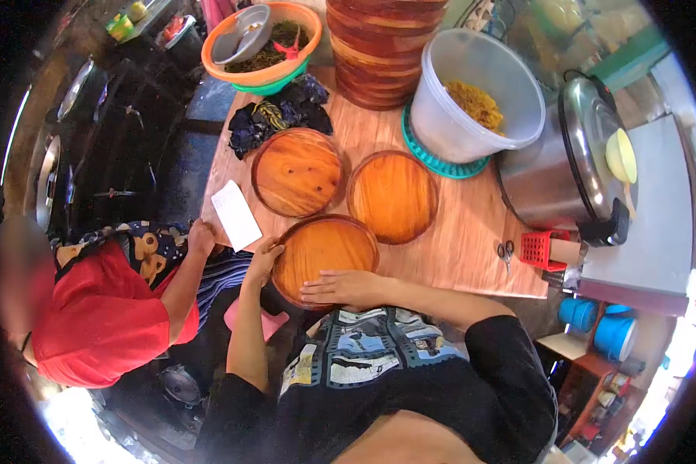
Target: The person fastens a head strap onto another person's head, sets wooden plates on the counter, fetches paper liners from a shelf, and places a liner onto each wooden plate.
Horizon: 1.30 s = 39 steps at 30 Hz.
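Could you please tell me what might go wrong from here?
The front wooden plate seems to reach past the near edge of the table, so it could tip if the left hand at its rim and the right hand lying on it both let go.

The white paper lies by the table's edge, near a co-worker's hand, and might get brushed off.

The tall wooden stack might topple if bumped.
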Tool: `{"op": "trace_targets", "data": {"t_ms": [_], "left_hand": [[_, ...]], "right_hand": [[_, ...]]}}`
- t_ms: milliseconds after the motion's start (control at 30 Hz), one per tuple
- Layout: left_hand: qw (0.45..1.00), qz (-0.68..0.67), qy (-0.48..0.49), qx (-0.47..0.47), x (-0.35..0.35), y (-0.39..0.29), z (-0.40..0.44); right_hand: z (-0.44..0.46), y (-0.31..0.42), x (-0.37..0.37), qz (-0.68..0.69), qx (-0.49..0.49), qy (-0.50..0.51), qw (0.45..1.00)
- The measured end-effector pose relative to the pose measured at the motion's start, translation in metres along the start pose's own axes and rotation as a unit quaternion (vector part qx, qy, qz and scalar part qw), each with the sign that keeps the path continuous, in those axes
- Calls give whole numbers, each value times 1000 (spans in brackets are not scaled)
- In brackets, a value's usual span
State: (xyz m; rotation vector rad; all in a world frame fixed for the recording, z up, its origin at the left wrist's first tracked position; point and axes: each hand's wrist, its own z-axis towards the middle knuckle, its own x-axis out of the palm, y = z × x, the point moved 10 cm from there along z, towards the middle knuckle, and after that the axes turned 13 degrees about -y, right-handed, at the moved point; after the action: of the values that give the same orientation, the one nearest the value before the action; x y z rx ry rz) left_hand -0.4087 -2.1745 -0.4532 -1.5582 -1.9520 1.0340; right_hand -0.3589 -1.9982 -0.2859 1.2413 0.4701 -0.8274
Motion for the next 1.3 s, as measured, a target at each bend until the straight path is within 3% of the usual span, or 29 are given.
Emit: {"op": "trace_targets", "data": {"t_ms": [133, 167, 200, 233, 267, 300, 367, 400, 467, 500, 633, 700, 733, 767, 800, 867, 900, 967, 1000, 1033, 1067, 1200, 1267, 1300], "left_hand": [[999, 1, -26, 45, -1, 11, 4], [997, 8, -35, 68, -3, 16, 9], [995, 15, -45, 89, -5, 13, 8], [993, 16, -66, 92, -8, 14, 7], [994, 19, -63, 92, -5, 14, 5], [985, 47, -84, 141, -6, 6, 3], [973, 75, -102, 191, -4, 1, -1], [966, 87, -110, 219, -4, -1, 0], [957, 100, -113, 247, -1, 2, 1], [956, 92, -119, 252, -2, 3, 3], [941, 132, -128, 283, 9, -10, -10], [922, 131, -150, 332, 23, -24, -19], [902, 127, -173, 375, 29, -32, -27], [916, 118, -161, 349, 36, -28, -23], [916, 118, -162, 347, 44, -24, -23], [907, 119, -210, 344, 54, -16, -18], [891, 149, -238, 356, 58, -11, -16], [890, 168, -273, 325, 68, -7, -19], [886, 190, -306, 292, 68, 1, -17], [845, 245, -325, 347, 70, -7, -24], [844, 243, -327, 348, 70, -4, -22], [834, 221, -333, 380, 77, -19, -21], [782, 271, -386, 407, 90, -53, -37], [858, 21, -244, 452, 115, -77, -28]], "right_hand": [[-18, -19, -3, -7, 51, -30, 998], [-33, -45, -19, 52, 156, -126, 978], [-53, -65, -36, 113, 254, -220, 935], [-93, -98, -50, 67, 417, -277, 863], [-143, -116, -66, 21, 566, -322, 759], [-201, -128, -72, -132, 609, -403, 670], [-271, -149, -67, -176, 745, -326, 555], [-281, -160, -58, -177, 747, -328, 551], [-286, -161, -69, -321, 704, -326, 543], [-299, -176, -56, -217, 748, -308, 547], [-327, -174, -46, -147, 772, -276, 554], [-358, -151, -56, -172, 783, -304, 514], [-389, -163, -47, -232, 729, -363, 532], [-421, -172, -35, -288, 669, -415, 544], [-442, -168, -43, -289, 669, -414, 545], [-464, -179, -51, -210, 719, -317, 582], [-457, -172, -72, -212, 717, -318, 583], [-445, -154, -119, -289, 773, -225, 518], [-440, -166, -132, -290, 772, -225, 519], [-431, -182, -148, -265, 752, -262, 543], [-424, -198, -162, -239, 730, -299, 566], [-409, -273, -189, -293, 687, -345, 569], [-421, -301, -185, -184, 762, -369, 500], [-423, -308, -186, -159, 782, -364, 480]]}}
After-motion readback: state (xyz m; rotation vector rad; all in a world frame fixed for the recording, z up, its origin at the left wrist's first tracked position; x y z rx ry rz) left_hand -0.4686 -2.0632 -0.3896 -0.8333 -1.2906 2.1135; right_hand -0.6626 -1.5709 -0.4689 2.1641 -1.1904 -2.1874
